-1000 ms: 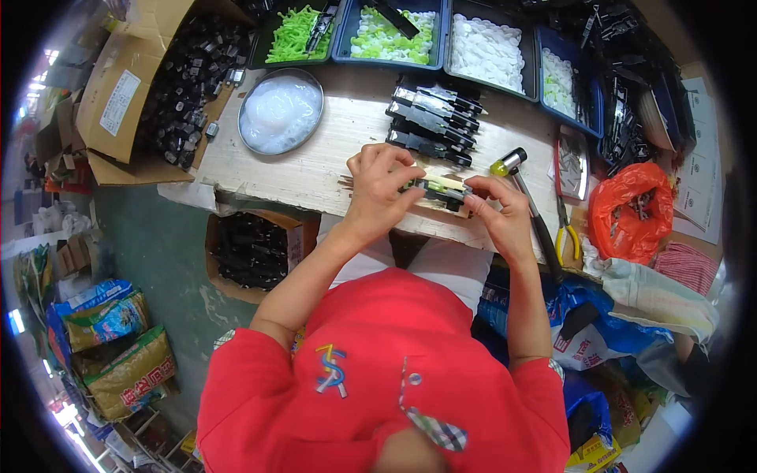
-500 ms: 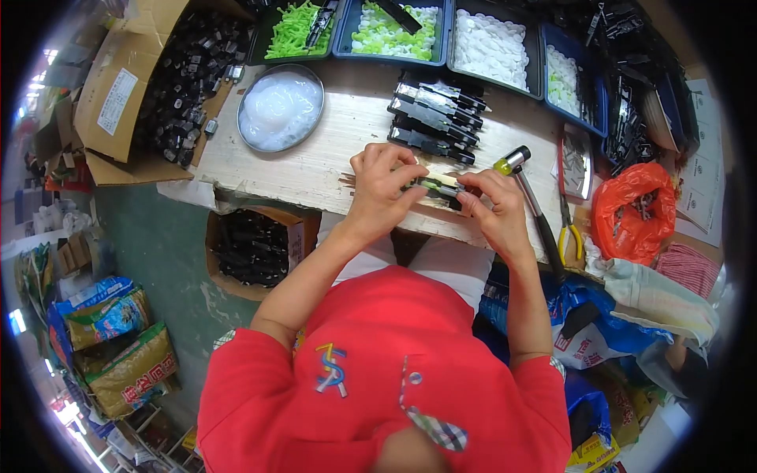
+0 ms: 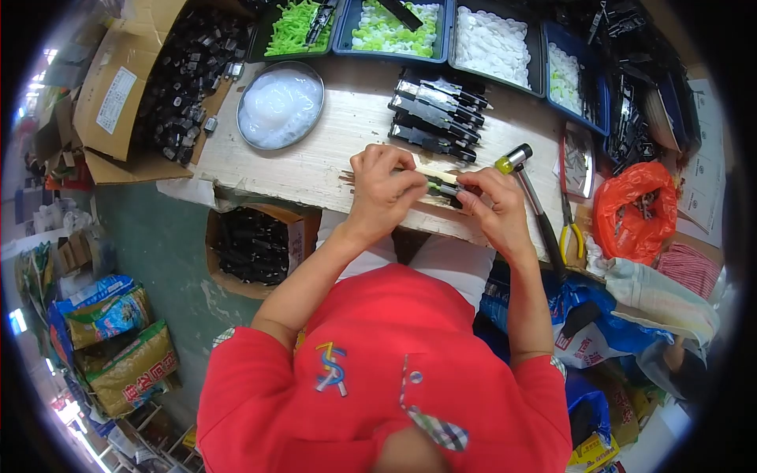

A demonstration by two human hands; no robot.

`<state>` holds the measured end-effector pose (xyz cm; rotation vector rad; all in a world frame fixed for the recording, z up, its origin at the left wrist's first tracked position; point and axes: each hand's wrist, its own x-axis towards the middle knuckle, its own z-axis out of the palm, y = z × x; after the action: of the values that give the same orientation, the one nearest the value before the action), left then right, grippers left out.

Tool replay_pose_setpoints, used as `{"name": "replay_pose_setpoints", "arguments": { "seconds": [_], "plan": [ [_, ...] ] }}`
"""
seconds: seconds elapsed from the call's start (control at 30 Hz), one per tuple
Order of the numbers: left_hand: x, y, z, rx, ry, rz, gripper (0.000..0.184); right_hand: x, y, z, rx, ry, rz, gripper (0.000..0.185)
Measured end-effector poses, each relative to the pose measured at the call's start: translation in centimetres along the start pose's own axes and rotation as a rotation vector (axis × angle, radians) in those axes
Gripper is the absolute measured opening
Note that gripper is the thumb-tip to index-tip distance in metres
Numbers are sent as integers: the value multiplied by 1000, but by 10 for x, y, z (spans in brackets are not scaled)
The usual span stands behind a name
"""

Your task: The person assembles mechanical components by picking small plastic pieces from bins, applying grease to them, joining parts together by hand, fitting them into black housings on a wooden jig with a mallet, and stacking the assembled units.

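Observation:
Near the table's front edge, my left hand grips the left end of a dark part with green pieces. My right hand pinches its right end with thumb and fingers. A pale strip lies just behind the part. Farther back, several black assemblies lie in a stacked row. A hammer with a yellow-green and black head rests to the right of my right hand. My fingers hide both ends of the part.
A round dish of clear-white material sits at the left, beside a carton of black parts. Bins of green and white pieces line the back. Yellow-handled pliers and a red bag are at the right.
My right hand has moved slightly left along the part. My left fingers have shifted a little on its left end. The view of the table has shifted slightly.

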<state>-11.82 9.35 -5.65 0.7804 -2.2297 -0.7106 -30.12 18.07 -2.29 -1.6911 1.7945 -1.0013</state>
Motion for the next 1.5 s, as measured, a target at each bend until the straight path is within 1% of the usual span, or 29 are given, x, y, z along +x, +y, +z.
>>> {"name": "replay_pose_setpoints", "arguments": {
  "seconds": [0.13, 0.2, 0.23, 0.3, 0.33, 0.4, 0.53, 0.6, 0.63, 0.67, 0.73, 0.8, 0.93, 1.0, 1.07, 1.1, 1.13, 1.2, 1.33, 1.4, 1.47, 1.5],
  "plan": [
    [-1, 1, -1, 57, 7, 63, 14, -3, 6, 2, -1, 12, -5, 18],
    [-1, 1, -1, 71, 1, 77, 14, -3, 5, 1, -292, 76, -255, 22],
    [-1, 1, -1, 87, -4, 92, 14, -5, 6, 1, -294, 77, -253, 22],
    [0, 1, -1, 89, -13, 98, 14, -10, 10, 4, -436, 77, -392, 29],
    [0, 1, -2, 94, -23, 101, 13, -12, 10, 4, -439, 80, -390, 29],
    [1, 1, -2, 101, -29, 107, 13, -15, 10, 4, -429, 37, -455, 31],
    [1, 1, -3, 117, -33, 107, 14, -13, 12, 0, -429, 21, -458, 32],
    [2, 1, -2, 110, -23, 147, 15, -10, 13, -5, -289, -49, -389, 31],
    [1, 0, -2, 118, -31, 139, 15, -9, 18, -7, -252, -90, -361, 27],
    [1, 0, -1, 127, -40, 129, 16, -6, 19, -12, -277, -71, -355, 27],
    [3, 1, -1, 110, -36, 151, 17, 3, 21, -22, -207, 0, -266, 24],
    [2, 2, -3, 105, -37, 157, 17, 17, 35, -40, -298, 103, -267, 20],
    [4, 3, -2, 102, -39, 165, 21, 51, 75, -91, -473, 428, -181, 16],
    [4, 3, -2, 101, -38, 145, 21, 65, 103, -121, -524, 570, -105, 12],
    [4, 2, -3, 108, -44, 146, 22, 72, 116, -139, -625, 608, 18, 11],
    [4, 2, -3, 102, -49, 139, 22, 78, 121, -146, -722, 565, 79, 11],
    [4, 2, -2, 96, -55, 132, 22, 84, 125, -148, -724, 568, 78, 11],
    [4, 2, -2, 95, -61, 131, 21, 97, 120, -143, -1030, 442, 260, 11],
    [4, 4, -4, 102, -67, 125, 21, 120, 133, -130, -1241, 419, 303, 10],
    [4, 4, -3, 101, -62, 115, 18, 126, 123, -137, -1118, 396, 462, 13],
    [3, 6, -4, 98, -58, 99, 16, 122, 116, -145, -965, 427, 488, 19],
    [3, 7, -3, 101, -61, 91, 16, 118, 110, -149, -894, 420, 514, 29]
  ]
}}
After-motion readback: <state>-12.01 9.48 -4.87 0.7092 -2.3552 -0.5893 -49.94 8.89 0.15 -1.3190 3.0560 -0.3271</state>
